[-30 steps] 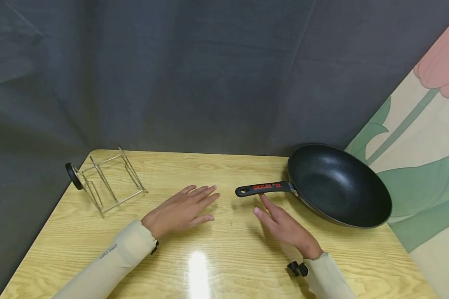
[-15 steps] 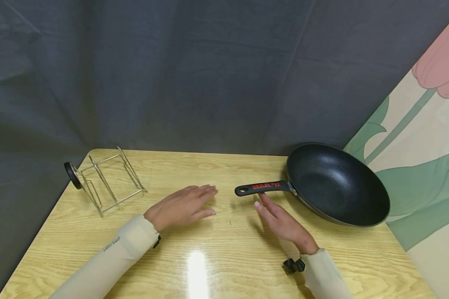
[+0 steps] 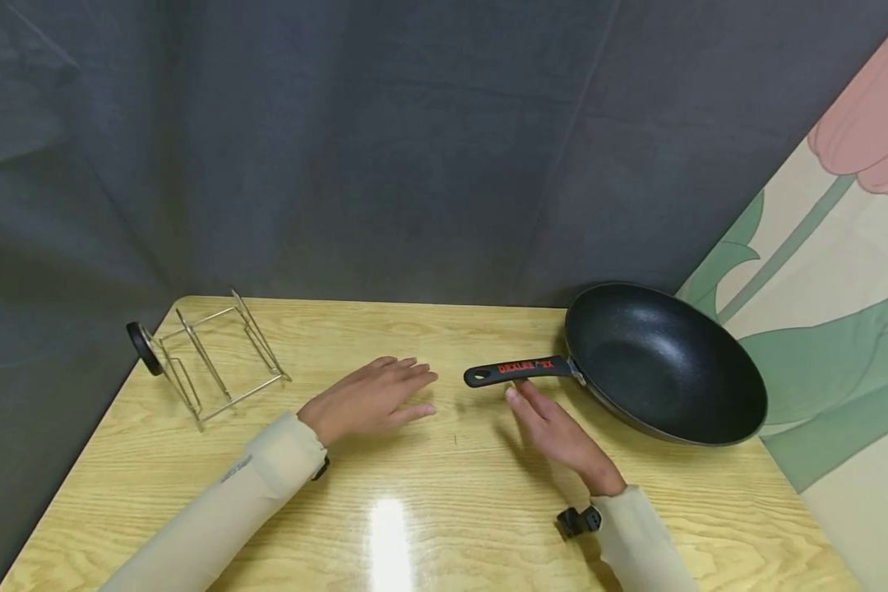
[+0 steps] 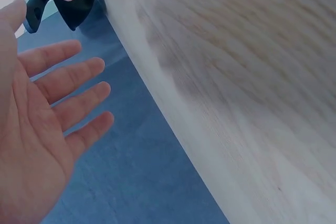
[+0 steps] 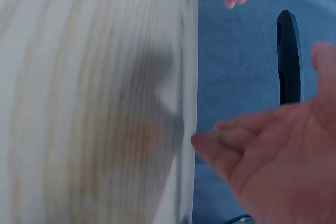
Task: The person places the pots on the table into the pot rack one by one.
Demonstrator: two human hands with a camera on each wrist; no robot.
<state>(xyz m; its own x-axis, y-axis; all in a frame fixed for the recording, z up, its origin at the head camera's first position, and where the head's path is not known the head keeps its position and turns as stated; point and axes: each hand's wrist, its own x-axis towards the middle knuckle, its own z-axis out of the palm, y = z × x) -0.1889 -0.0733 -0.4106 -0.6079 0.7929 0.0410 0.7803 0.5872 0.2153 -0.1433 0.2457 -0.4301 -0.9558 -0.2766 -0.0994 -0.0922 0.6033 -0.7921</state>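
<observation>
Held the left hand [image 3: 370, 397] above the table [image 3: 444, 510], with fingers straight and slightly apart, between the wire rack [image 3: 205, 353] at back left and the pan [image 3: 666, 362] at back right. Held the right hand [image 3: 562, 432], with fingers extended and close together, at the pan's handle [image 3: 511, 372] (touching or not, could not tell).

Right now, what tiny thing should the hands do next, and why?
Perhaps curl the right hand round the handle of the pan: that hand is right by the handle but isn't gripping it, and the left hand is farther away.
</observation>
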